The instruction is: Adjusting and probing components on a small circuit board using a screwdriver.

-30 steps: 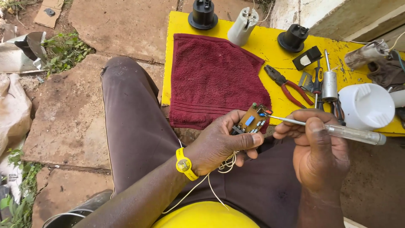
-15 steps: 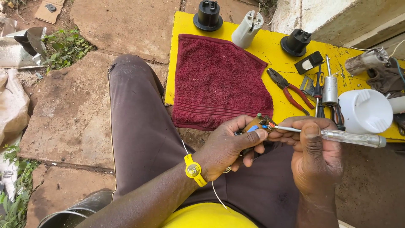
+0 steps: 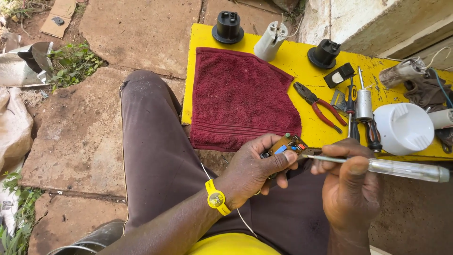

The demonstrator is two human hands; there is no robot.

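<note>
A small brown circuit board [image 3: 287, 144] is pinched between the thumb and fingers of the left hand [image 3: 252, 170], held over the lap just below the near edge of the yellow board [image 3: 292, 61]. The right hand [image 3: 350, 186] is closed around a screwdriver with a clear handle [image 3: 377, 165], gripped near the metal shaft, and the tip is brought against the right edge of the circuit board. A yellow wristband [image 3: 216, 198] is worn on the left wrist, and a thin white wire [image 3: 245, 219] is seen hanging below the left hand across the dark trousers [image 3: 155, 156]. Just above the hands, a dark red towel [image 3: 240, 99] is spread flat on the yellow board. To its right, red-handled pliers [image 3: 321, 106] are laid, with a second screwdriver [image 3: 351, 101] and a silver cylindrical part [image 3: 364, 104] just beside them. A white round cover [image 3: 405, 128] is placed near the right end, close to the clear handle. Along the far edge, two black lamp sockets [image 3: 227, 27] [image 3: 323, 53] and a white lamp base [image 3: 271, 41] lying tilted are set, with a small black rectangular piece [image 3: 339, 74] near the right socket. The yellow board is rested on stone paving [image 3: 137, 33], where weeds [image 3: 71, 63] are seen at the left.
</note>
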